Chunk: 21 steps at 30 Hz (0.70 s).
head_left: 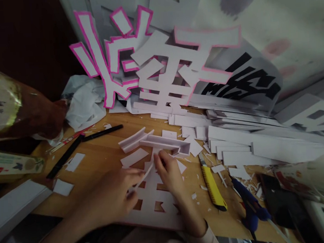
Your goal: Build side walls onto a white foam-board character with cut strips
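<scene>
My left hand (115, 193) is closed on a thin white strip (147, 174) that looks like foam board, seen nearly edge-on. The fingers of my right hand (169, 172) are curled together at the strip's far end, which they partly hide. Beneath both hands lies a flat white cut-out character (149, 220) with several small openings, its near edge close to my lap. White raised edge strips (163, 143) stand along its far part. A loose white piece (134, 157) lies by its upper left side.
A yellow box cutter (212, 186) and a blue glue gun (251, 204) lie at right, among scraps. Black pens (103, 132) are at left. Stacked white strips (235, 140) and pink-edged cut-out characters (118, 58) fill the back. A phone (277, 200) lies far right.
</scene>
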{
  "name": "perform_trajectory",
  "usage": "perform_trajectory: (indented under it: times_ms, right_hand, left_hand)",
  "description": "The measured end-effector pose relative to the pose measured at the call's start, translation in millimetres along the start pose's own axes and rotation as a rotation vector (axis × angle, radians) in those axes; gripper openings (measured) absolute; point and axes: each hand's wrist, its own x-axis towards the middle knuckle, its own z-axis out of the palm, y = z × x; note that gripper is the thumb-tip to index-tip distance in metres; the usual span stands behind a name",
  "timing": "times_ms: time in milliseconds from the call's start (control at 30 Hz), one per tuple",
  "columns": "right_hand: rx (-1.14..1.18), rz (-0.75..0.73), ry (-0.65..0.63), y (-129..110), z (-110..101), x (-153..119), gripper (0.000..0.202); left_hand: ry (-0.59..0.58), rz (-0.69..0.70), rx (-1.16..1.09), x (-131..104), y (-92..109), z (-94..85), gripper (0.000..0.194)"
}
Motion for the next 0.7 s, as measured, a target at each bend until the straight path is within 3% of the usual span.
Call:
perform_trajectory:
  times_ms: [100,167,267,400,567,700]
  right_hand:
    - [0.183,0.052,0.077,-8,-3,-26,0.012]
    - [0.268,0.075,0.145,-14,-6,-41,0.033]
    - [0.193,0.079,0.23,-21,-11,-53,0.037]
    - [0.063,0.073,0.165,-20,-13,-49,0.026]
    - [-0.038,0.025,0.048,-11,-7,-26,0.03]
    - [-0.017,0.038,0.056,-5,-3,-17,0.027]
  left_hand:
    - [0.057,0.049,-0.004,-18,13,8.0,0.052]
    - [0.107,0.103,-0.011,-25,21,18.4,0.058]
    - [0.123,0.171,-0.042,-27,25,38.6,0.064]
    - [0.069,0.148,-0.039,-20,16,52.6,0.068]
    - [-0.159,0.082,0.045,0,6,20.8,0.067]
    - [-0.212,0.01,0.216,13,11,-0.4,0.069]
